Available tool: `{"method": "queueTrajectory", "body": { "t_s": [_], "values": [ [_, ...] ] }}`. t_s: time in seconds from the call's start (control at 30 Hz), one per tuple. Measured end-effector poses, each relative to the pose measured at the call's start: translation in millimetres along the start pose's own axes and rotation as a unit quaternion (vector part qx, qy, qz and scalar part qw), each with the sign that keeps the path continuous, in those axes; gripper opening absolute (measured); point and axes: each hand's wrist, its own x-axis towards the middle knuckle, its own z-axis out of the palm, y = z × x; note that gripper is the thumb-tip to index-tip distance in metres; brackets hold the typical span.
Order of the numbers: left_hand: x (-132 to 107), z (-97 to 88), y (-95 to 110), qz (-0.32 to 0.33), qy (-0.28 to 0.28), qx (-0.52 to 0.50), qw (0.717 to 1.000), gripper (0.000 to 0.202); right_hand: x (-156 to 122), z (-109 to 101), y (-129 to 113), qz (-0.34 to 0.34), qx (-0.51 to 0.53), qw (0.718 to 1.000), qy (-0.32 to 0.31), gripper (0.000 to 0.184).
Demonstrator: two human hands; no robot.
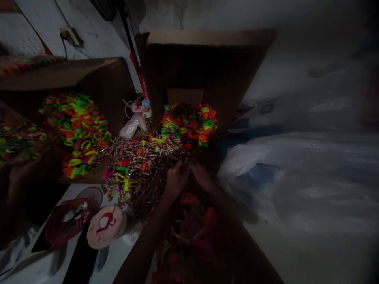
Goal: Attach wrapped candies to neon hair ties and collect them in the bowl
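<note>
Head view: pile of small striped pieces before left carton and middle carton; bright plastic bands heaped at mouths of both. Left hand and right hand close together at pile's near edge, fingers bent; whether anything held, cannot tell. Red basin, lower left, containing small scraps; pink-topped tub beside it, contents hidden. Bottle between cartons.

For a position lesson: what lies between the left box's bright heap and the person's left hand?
In the head view, small patterned pieces, plus bright ones, lie between the bright heap and the left hand.
</note>
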Motion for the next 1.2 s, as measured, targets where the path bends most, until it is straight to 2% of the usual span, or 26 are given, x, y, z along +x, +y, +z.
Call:
{"method": "queueTrajectory", "body": {
  "t_s": [0.13,0.27,0.37,0.47,0.57,0.67,0.77,0.87,1.0,1.07,1.13,1.2],
  "values": [
    [0,-0.6,5,-0.034,-0.028,0.018,0.999,0.01,1,-7,-3,0.004,-0.012,1.0,-0.006,0.043],
    [-7,-15.8,21,-0.014,-0.112,-0.043,0.993,0.027,-7,-27,-21,0.001,-0.036,0.999,-0.032,0.034],
    [-31,-31.4,32,0.008,-0.198,-0.066,0.978,0.038,-28,-43,-44,-0.04,-0.132,0.988,-0.063,0.026],
    [-74,-46.6,35,0.092,-0.247,-0.047,0.963,0.05,-74,-56,-64,-0.113,-0.206,0.968,-0.086,0.028],
    [-123,-58.6,30,0.182,-0.252,0.029,0.95,0.05,-138,-58,-72,-0.141,-0.217,0.96,-0.105,0.032],
    [-165,-66.6,21,0.173,-0.24,0.099,0.95,0.056,-194,-52,-67,-0.118,-0.204,0.964,-0.125,0.038],
    [-191,-75.1,16,0.164,-0.221,0.144,0.951,0.059,-228,-44,-59,-0.097,-0.176,0.968,-0.15,0.044],
    [-198,-88.2,17,0.167,-0.217,0.149,0.95,0.054,-244,-35,-64,-0.104,-0.148,0.967,-0.178,0.045],
    [-195,-106.6,35,0.17,-0.188,0.124,0.959,0.047,-251,-21,-85,-0.066,-0.115,0.973,-0.187,0.053],
    [-192,-111.3,46,0.131,-0.155,0.11,0.973,0.041,-251,-13,-94,-0.043,-0.108,0.972,-0.202,0.06],
    [-186,-112.3,52,0.054,-0.135,0.106,0.984,0.033,-248,-9,-102,-0.034,-0.094,0.968,-0.23,0.063],
    [-172,-110.4,51,-0.004,-0.124,0.11,0.986,0.03,-239,-11,-106,-0.036,-0.075,0.969,-0.234,0.054]
  ]
}}
